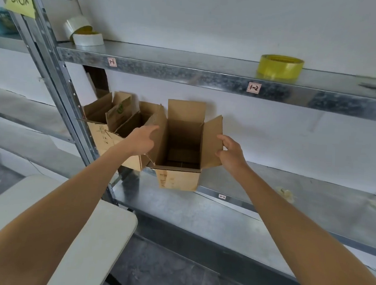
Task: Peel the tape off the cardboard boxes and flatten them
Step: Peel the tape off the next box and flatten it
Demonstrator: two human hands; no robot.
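A brown cardboard box stands open on the shiny metal shelf, with its flaps up. The right hand pinches the right flap with curled fingers. The left hand rests on the left flap, fingers straight. More boxes sit beside it, partly hidden. The print on the front is too blurry to read.

metal shelving, yellow tape roll, white tape rolls, pale table
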